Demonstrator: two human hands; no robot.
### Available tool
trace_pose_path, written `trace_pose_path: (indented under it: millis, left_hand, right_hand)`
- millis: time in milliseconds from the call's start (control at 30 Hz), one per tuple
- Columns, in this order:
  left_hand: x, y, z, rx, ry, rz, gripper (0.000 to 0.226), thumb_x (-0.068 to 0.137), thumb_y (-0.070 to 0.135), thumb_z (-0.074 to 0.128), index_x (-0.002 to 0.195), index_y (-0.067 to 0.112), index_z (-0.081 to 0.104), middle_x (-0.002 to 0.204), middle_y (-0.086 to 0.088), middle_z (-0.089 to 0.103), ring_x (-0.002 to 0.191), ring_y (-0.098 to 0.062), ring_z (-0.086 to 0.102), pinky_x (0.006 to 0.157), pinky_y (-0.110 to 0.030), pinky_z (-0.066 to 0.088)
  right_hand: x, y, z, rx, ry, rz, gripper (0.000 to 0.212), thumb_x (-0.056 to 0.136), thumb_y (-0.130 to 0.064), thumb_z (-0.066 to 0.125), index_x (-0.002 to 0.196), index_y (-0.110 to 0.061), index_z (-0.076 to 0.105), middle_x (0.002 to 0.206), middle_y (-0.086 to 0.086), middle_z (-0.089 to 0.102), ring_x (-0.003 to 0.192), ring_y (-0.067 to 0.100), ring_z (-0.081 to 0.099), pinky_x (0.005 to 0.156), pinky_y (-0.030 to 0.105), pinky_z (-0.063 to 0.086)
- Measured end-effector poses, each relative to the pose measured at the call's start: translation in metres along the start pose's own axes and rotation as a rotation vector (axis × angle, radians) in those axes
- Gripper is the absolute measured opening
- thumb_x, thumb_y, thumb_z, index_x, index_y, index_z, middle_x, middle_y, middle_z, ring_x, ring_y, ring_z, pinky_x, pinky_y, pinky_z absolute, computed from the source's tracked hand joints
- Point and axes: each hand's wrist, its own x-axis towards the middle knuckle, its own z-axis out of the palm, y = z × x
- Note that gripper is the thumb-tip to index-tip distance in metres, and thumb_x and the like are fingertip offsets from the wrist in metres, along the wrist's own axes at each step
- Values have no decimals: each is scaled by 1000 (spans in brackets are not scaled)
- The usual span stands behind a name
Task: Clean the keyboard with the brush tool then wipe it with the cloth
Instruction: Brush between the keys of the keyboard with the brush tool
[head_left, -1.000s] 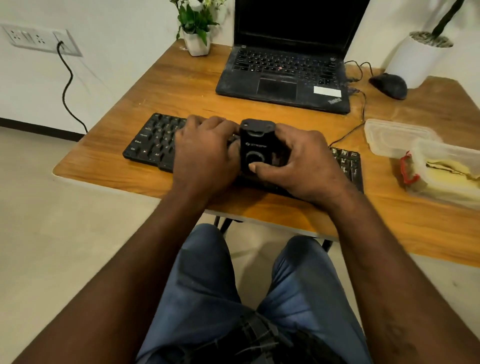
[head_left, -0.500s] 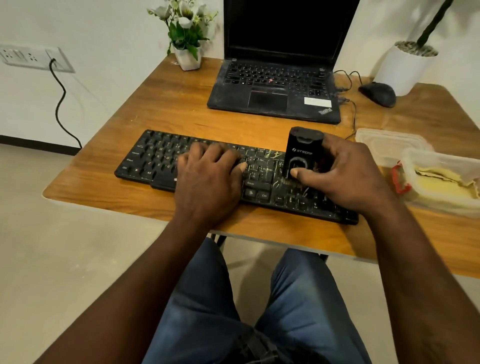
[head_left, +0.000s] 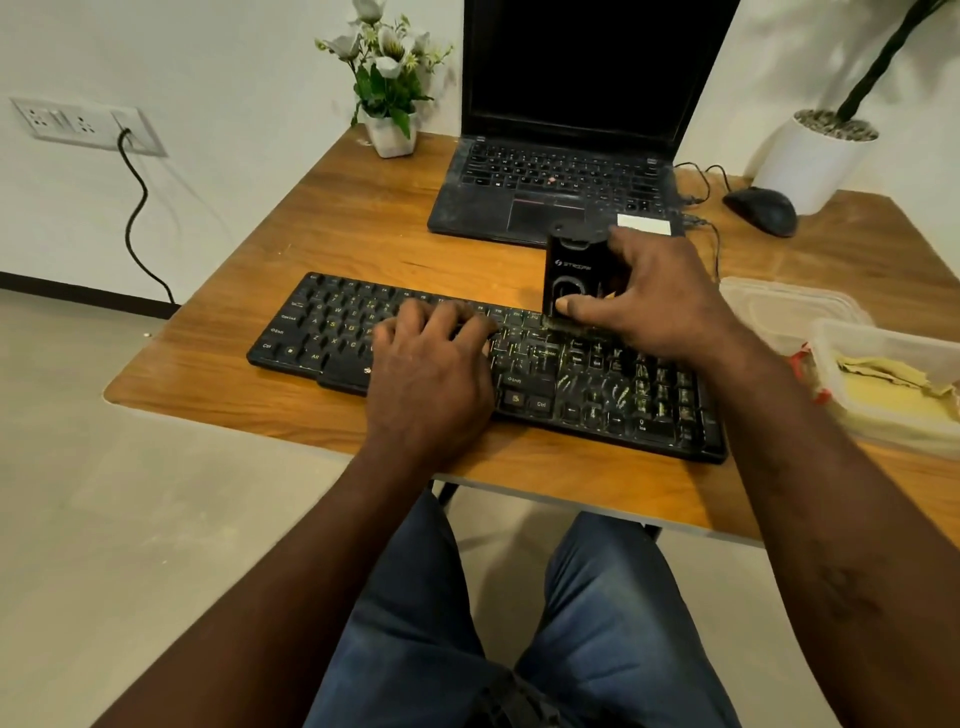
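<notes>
My right hand (head_left: 660, 306) grips the brush tool (head_left: 569, 270) upright (bristles down) on the keyboard (head_left: 597, 395), lying left-to-right; my left hand (head_left: 431, 374) rests loose on it.

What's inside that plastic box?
A crumpled yellow cloth lies in the box. Anything beneath the cloth is covered, so I cannot tell.

We find bare table (head_left: 337, 218) left of the laptop (head_left: 545, 208) and behind the keyboard (head_left: 322, 322); tubs (head_left: 878, 338) (two, close together) crowd the right, the mouse (head_left: 763, 210) farther back.
</notes>
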Motion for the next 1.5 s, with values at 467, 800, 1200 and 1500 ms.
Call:
trace_pose_path:
  millis: [467, 800, 1200, 1500]
  left_hand:
    - [1, 0, -2, 2, -14, -1, 39, 98, 37, 40, 129, 27, 62, 126, 0, 61, 113, -25, 46, 91, -45, 37]
    - [1, 1, -3, -10, -14, 1, 40, 96, 38, 40, 128, 28, 61, 125, 1, 61, 112, -23, 46, 90, -43, 36]
    - [0, 2, -4, -25, -6, -2, 38, 95, 36, 43, 127, 27, 61, 123, 0, 61, 111, -24, 47, 92, -45, 38]
    - [0, 2, -4, -1, -10, -7, 37, 94, 34, 45, 126, 27, 63, 122, 0, 62, 111, -25, 47, 91, -45, 37]
  right_hand:
    - [22, -13, 21, -43, -2, 16, 56, 81, -27, 87, 130, -21, 62, 118, -5, 70, 101, 9, 65, 75, 15, 50]
    - [30, -13, 22, -55, 8, 28, 59, 80, -28, 88, 132, -20, 61, 119, -3, 70, 98, 8, 61, 77, 16, 46]
    - [29, -15, 16, 26, -20, 30, 55, 81, -32, 87, 128, -22, 60, 112, -10, 68, 100, 8, 66, 78, 17, 49]
    - [25, -21, 18, 5, -16, 9, 58, 79, -29, 88, 130, -20, 61, 113, -9, 69, 97, 8, 65, 82, 24, 56]
